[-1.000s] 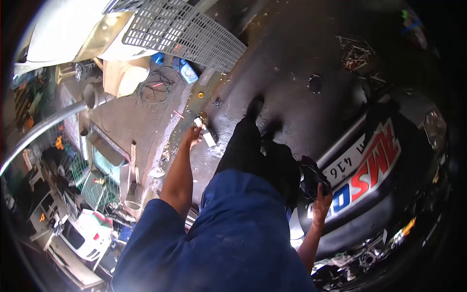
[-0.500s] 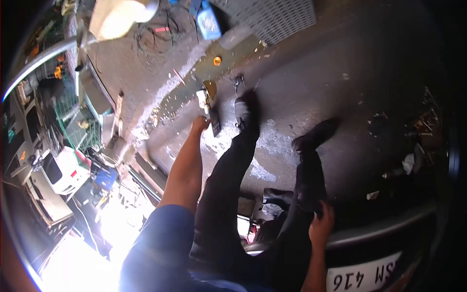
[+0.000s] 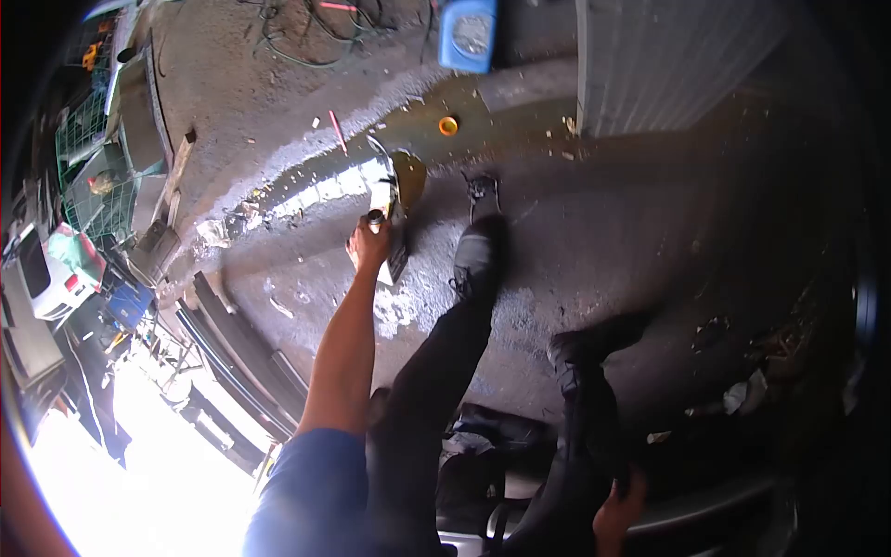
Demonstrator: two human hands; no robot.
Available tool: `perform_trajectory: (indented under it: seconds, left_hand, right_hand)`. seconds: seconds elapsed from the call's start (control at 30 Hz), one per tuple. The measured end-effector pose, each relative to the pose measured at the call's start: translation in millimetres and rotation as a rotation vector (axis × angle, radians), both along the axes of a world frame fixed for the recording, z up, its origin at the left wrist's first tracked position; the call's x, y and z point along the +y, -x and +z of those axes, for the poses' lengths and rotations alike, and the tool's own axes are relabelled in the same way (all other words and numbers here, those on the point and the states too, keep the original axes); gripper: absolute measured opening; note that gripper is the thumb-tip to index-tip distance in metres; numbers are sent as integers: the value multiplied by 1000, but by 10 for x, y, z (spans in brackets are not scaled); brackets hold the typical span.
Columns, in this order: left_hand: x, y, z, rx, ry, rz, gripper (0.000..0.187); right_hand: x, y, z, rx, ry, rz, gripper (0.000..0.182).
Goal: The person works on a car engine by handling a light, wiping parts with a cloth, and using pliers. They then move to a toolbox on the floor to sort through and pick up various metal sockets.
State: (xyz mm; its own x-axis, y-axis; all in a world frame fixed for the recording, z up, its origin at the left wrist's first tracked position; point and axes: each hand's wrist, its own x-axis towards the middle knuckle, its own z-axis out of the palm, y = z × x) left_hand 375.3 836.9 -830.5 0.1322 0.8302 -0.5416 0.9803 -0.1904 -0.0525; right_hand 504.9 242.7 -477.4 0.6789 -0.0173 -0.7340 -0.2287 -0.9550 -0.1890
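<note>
- White flat piece [image 3: 382, 200] on the wet floor [image 3: 278, 186]: my left hand [image 3: 369, 243] closes on its near edge; I must lift slowly.
- My right hand [image 3: 620, 513] is low near the dark bumper [image 3: 705, 501]; its grip I cannot tell.

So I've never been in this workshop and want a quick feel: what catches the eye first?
The left hand, at the end of an outstretched arm in mid-frame, is closed on a small white object over the wet concrete floor. Behind it, at the top edge, stand a blue jug and a small orange cap. The right hand rests low, on something dark.
</note>
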Motion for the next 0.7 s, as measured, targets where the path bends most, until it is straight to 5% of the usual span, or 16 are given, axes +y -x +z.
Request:
perform_trajectory:
  seconds: [0.07,0.3,0.6,0.7]
  left_hand:
    - [208,-59,199,-179,-103,16,63]
    - [1203,-1344,472,-765,-262,-11,63]
    - [2183,-3473,104,-702,-466,-114,68]
    - [2477,-3775,-187,-580,-445,-62,86]
  right_hand:
    - [66,-56,-21,-22,80,205,38]
    - [400,-307,-88,-2,62,122,35]
    - [182,-317,-169,-28,112,-56,34]
    - [195,-314,-121,-25,107,-121,35]
